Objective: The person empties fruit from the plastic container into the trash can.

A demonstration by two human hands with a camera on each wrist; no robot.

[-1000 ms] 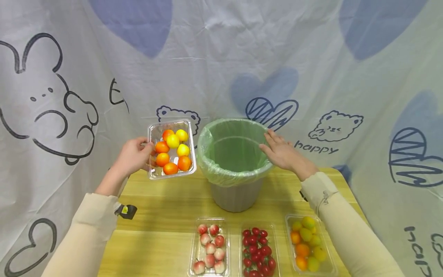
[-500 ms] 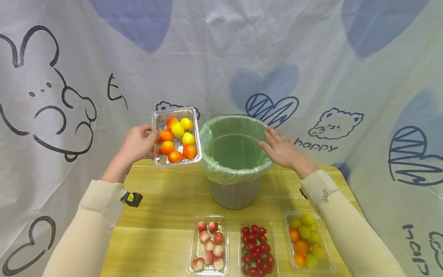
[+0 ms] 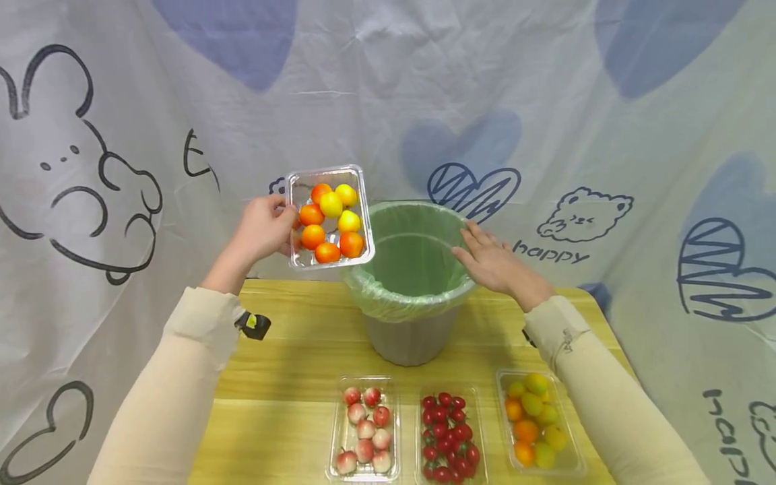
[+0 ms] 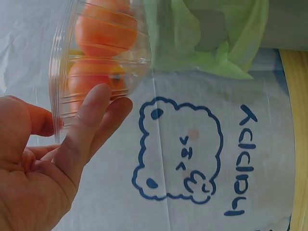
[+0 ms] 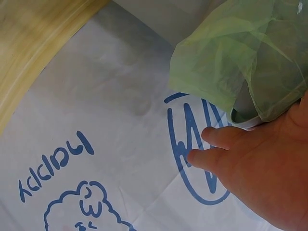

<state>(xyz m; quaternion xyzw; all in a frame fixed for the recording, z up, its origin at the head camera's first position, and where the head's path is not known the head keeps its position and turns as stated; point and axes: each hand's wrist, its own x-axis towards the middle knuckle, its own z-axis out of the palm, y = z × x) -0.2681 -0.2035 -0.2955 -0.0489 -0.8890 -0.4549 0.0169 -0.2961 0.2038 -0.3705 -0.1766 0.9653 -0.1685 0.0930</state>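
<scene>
Head view: two bare hands reach in over a wooden table (image 3: 279, 377), with the left hand (image 3: 263, 229) carrying a clear tray (image 3: 303, 183) and the right hand (image 3: 494, 263) at a grey bin (image 3: 409, 343).
Tray and fingers: the left fingers (image 4: 89, 118) are clamped on the tray's side wall, on the edge nearest that hand; the rest of the tray juts out from the grip towards the bin.
Tray's place: held above the table; from the head camera it overlaps the bin's left rim.
Tray's look: see-through, shiny plastic, rectangular with rounded corners, its open face turned to the head camera; the left wrist view shows ridged sides.
Fruit inside: glossy round orange fruits (image 3: 351, 244), most of them along the left and near sides, and yellow fruits (image 3: 331, 204) towards the far right.
Right hand: fingers fairly straight and holding nothing, resting at the bin's right rim.
Bin: upright, a pale green liner (image 3: 388, 301) folded over its rim.
Front row: three clear containers, holding red-and-white fruits (image 3: 366, 429), small red fruits (image 3: 445, 431) and yellow-and-orange fruits (image 3: 533, 417).
</scene>
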